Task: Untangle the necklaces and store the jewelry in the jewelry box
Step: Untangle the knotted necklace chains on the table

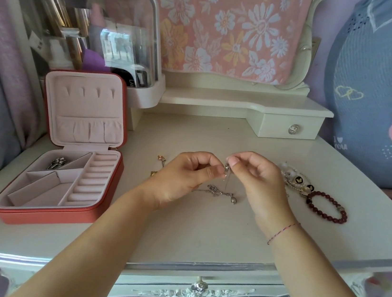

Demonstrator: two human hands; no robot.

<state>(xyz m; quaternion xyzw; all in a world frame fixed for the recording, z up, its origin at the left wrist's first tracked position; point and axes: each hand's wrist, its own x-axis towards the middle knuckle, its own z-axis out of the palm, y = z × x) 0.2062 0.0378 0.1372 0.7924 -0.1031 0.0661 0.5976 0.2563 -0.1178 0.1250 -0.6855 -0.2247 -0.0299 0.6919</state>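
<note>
My left hand (181, 176) and my right hand (258, 181) meet above the middle of the dressing table, both pinching the raised end of a thin silver necklace (219, 190). Its chain hangs down to a tangled bunch with a small pendant on the tabletop. The red jewelry box (104, 213) stands open at the left, pink inside, with a silver piece (57, 163) in its back left compartment. A gold-coloured necklace (160, 162) lies partly hidden behind my left hand.
A dark red bead bracelet (327, 206) and a gold bracelet with black butterfly charms (298, 180) lie to the right of my hands. A clear cosmetics organiser (94, 25) stands behind the box. A small drawer (292, 128) sits at the back.
</note>
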